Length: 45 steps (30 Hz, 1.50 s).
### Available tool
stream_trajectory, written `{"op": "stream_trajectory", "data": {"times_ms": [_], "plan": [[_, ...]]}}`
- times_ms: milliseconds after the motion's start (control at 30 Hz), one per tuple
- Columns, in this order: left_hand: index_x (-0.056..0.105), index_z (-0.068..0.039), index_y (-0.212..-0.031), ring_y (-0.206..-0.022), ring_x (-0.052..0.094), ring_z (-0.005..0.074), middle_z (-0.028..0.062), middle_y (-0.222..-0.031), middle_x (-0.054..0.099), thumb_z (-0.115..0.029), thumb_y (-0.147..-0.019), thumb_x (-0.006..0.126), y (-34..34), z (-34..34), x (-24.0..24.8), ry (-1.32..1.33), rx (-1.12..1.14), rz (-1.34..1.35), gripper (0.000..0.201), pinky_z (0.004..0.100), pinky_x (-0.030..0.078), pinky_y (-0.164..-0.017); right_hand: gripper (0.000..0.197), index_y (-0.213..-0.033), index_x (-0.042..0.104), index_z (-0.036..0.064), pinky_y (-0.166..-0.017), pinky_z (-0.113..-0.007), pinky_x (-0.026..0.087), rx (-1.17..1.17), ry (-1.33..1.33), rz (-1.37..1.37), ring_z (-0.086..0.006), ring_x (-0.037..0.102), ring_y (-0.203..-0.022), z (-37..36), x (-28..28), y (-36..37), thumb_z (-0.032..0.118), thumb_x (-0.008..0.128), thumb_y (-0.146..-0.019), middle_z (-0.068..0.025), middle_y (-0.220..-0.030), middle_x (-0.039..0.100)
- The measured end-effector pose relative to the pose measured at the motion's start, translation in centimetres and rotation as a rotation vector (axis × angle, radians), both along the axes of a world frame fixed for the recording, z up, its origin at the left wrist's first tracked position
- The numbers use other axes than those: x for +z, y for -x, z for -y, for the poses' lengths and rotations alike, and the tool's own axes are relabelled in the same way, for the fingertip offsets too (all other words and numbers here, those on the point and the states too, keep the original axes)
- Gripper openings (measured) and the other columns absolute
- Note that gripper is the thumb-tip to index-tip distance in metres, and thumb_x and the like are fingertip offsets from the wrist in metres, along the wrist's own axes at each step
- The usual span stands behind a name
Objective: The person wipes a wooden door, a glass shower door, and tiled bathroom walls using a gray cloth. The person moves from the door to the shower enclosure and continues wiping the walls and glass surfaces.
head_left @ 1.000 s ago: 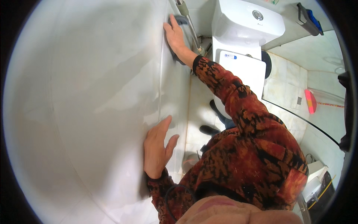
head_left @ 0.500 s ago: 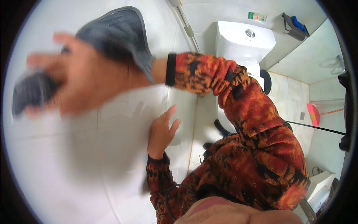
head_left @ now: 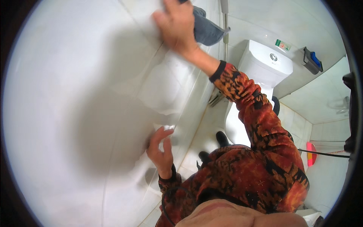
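A dark grey cloth [head_left: 207, 30] shows at the top of the view, against the glossy white tiled wall [head_left: 56, 75]. My right hand [head_left: 179, 28] is closed on the cloth, its arm stretched up and to the left; part of the hand is cut off by the picture's rim. Lower down, my left hand [head_left: 160, 151] holds nothing. Its fingers are apart and slightly bent, close to the wall; whether they touch it I cannot tell. Both arms wear red and black patterned sleeves.
To the right stands a white toilet [head_left: 261, 64]. A grey holder [head_left: 312, 62] with a blue item hangs on the wall behind it. A pale pole [head_left: 225, 26] runs up near the corner. Further right is a pink and yellow item [head_left: 311, 153] near a dark cable [head_left: 325, 153].
My right hand has swung up and to the right with the cloth. My left hand has dropped a little lower, its fingers more bent. The view has shifted too.
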<state>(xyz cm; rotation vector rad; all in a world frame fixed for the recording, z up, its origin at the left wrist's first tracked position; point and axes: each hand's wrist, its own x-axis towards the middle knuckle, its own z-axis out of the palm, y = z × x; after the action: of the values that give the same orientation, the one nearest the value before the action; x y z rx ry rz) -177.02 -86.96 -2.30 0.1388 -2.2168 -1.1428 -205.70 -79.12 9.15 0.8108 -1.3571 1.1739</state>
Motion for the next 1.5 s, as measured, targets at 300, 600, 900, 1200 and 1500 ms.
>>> {"op": "stream_trajectory", "data": {"times_ms": [300, 600, 900, 1200, 1500], "plan": [[0.053, 0.003, -0.090, -0.055, 0.055, 0.0177, 0.0137, -0.064, 0.061, 0.005, -0.078, 0.040, -3.4, -0.3, 2.6, -0.006, 0.386, -0.646, 0.017, 0.0262, 0.045, -0.060, 0.027, -0.077, 0.058, 0.0177, -0.092, -0.056, 0.026, 0.159, -0.281, -0.565, -0.0262, 0.036, -0.120, 3.4, 6.0, -11.1, 0.044, 0.058, -0.073, -0.0056, -0.126, 0.042], [0.055, 0.002, -0.086, -0.053, 0.057, 0.0200, 0.0124, -0.064, 0.061, 0.006, -0.076, 0.045, -4.6, 1.8, 1.4, 0.409, 0.315, -0.495, 0.014, 0.0282, 0.046, -0.049, 0.044, -0.114, 0.050, 0.0014, -0.085, -0.040, 0.041, 0.194, -0.045, -0.347, -0.0274, 0.053, -0.097, 2.4, 15.0, -9.1, 0.023, 0.052, -0.077, -0.0175, -0.117, 0.052], [0.055, 0.001, -0.087, -0.050, 0.056, 0.0193, 0.0112, -0.061, 0.059, -0.001, -0.082, 0.049, -3.3, 2.3, 1.1, 0.453, 0.336, -0.536, 0.009, 0.0268, 0.046, -0.047, 0.031, -0.102, 0.062, 0.0222, -0.099, -0.056, 0.025, 0.418, -0.193, -0.717, -0.0284, 0.038, -0.121, 7.3, 5.4, -19.4, 0.029, 0.060, -0.072, -0.0036, -0.127, 0.043], [0.054, 0.002, -0.088, -0.049, 0.054, 0.0209, 0.0120, -0.060, 0.059, 0.004, -0.080, 0.047, -3.4, 2.8, 0.1, 0.521, 0.300, -0.587, 0.011, 0.0279, 0.045, -0.045, 0.065, -0.136, 0.026, -0.0017, -0.107, -0.031, 0.021, 0.585, 0.085, -0.298, -0.0273, 0.035, -0.125, 1.9, 12.0, -7.1, 0.000, 0.040, -0.073, -0.0183, -0.139, 0.030], [0.055, 0.000, -0.088, -0.053, 0.057, 0.0237, 0.0094, -0.068, 0.061, 0.004, -0.076, 0.049, -3.7, 2.8, 0.1, 0.613, 0.300, -0.560, 0.013, 0.0315, 0.047, -0.046, 0.048, -0.128, 0.038, -0.0037, -0.090, -0.032, 0.039, 0.132, 0.112, 0.067, -0.0299, 0.054, -0.105, 0.8, -1.8, -5.5, 0.008, 0.044, -0.082, -0.0212, -0.121, 0.051]]}}
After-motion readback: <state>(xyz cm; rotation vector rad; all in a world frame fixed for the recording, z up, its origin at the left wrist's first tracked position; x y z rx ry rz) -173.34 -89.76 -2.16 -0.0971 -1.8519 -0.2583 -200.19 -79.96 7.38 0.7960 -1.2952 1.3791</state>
